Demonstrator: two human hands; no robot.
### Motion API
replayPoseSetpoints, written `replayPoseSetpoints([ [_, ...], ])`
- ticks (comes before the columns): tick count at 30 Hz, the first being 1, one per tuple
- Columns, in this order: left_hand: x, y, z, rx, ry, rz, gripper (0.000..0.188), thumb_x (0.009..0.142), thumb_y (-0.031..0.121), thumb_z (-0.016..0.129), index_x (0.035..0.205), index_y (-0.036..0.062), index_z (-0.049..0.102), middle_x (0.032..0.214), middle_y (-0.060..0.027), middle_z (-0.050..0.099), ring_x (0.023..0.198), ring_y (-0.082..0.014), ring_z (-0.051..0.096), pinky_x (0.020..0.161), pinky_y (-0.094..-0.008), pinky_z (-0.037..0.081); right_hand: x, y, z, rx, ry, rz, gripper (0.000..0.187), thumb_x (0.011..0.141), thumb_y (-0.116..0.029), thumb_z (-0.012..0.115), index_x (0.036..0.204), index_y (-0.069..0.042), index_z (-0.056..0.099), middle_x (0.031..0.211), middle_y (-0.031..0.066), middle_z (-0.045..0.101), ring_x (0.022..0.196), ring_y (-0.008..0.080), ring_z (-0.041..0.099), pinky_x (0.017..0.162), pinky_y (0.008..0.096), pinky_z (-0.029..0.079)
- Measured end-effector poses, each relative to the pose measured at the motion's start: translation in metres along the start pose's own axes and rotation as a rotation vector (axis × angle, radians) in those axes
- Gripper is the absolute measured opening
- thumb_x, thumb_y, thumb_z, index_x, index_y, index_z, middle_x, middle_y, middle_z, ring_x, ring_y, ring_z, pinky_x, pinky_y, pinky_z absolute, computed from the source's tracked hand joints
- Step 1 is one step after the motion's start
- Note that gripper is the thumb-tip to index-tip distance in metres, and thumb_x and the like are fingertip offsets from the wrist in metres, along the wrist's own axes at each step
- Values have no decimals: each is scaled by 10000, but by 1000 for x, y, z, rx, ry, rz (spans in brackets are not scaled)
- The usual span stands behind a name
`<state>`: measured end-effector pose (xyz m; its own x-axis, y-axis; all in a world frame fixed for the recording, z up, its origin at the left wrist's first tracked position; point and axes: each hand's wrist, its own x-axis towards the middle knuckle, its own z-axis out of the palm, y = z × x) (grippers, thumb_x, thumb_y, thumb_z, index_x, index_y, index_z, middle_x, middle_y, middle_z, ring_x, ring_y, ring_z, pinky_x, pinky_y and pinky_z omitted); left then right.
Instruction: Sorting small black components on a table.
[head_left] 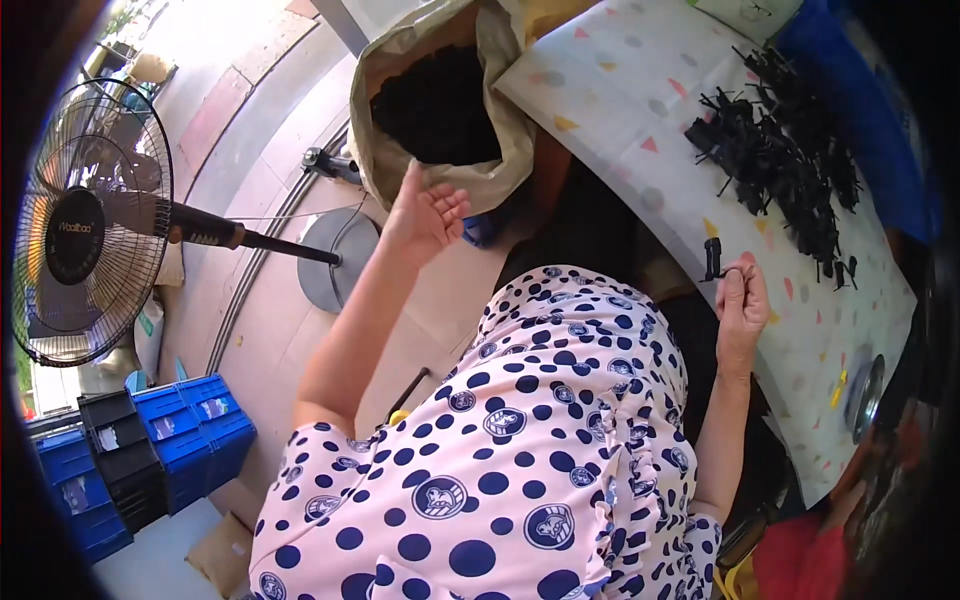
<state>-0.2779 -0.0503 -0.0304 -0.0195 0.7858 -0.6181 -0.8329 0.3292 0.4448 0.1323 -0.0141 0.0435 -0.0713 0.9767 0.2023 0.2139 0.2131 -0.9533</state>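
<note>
My left hand (428, 212) is held out just below the mouth of a beige woven sack (512, 130). Its palm shows, the fingers curl loosely apart, and nothing is in it. Inside the sack lies a dark mass of black pieces (440, 105). At the table's near edge my right hand (742, 300) is closed in a pinch on a small black part (712, 258), which sticks out past the fingertips. Farther back on the table's patterned cover (620, 110) a heap of similar black parts with thin stems (770, 150) is spread out.
A standing fan (80, 225) with a round grey base (335, 262) is on the tiled floor at left. Blue crates (205, 430) and a black one (120, 450) stand lower left. A round metal object (868, 395) sits at the table's right edge, beside blue material (850, 90).
</note>
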Motion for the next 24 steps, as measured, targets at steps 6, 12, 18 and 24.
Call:
replayPoseSetpoints([
  [6, 20, 3, -15, 36, 373, -135, 679, 770, 673, 604, 962, 38, 457, 986, -111, 572, 821, -238, 599, 605, -277, 462, -13, 14, -2, 117, 57, 101, 126, 986, -184, 489, 911, -96, 540, 640, -65, 391, 514, 0, 315, 440, 163, 220],
  [12, 17, -40, -49, -168, -235, -296, 573, 819, 529, 654, 1052, 44, 456, 989, -154, 584, 872, -261, 605, 683, -332, 504, -20, 27, -10, 147, 70, 146, 130, 986, -188, 491, 922, -89, 546, 633, -61, 392, 505, 3, 312, 437, 163, 219],
  [18, 37, -42, -56, -132, 110, 99, 406, 870, 339, 653, 1143, 73, 515, 1125, -119, 579, 1017, -256, 567, 877, -376, 471, -22, 35, -7, 160, 55, 173, 124, 983, -183, 496, 934, -84, 552, 633, -63, 385, 501, 3, 314, 432, 164, 218],
  [24, 18, -24, -28, -156, -1, 338, 331, 867, 189, 634, 1171, 100, 539, 1235, -79, 573, 1145, -248, 542, 943, -434, 469, -25, 40, -7, 194, 69, 184, 127, 980, -182, 501, 924, -83, 557, 634, -65, 386, 495, 2, 315, 425, 165, 216],
])
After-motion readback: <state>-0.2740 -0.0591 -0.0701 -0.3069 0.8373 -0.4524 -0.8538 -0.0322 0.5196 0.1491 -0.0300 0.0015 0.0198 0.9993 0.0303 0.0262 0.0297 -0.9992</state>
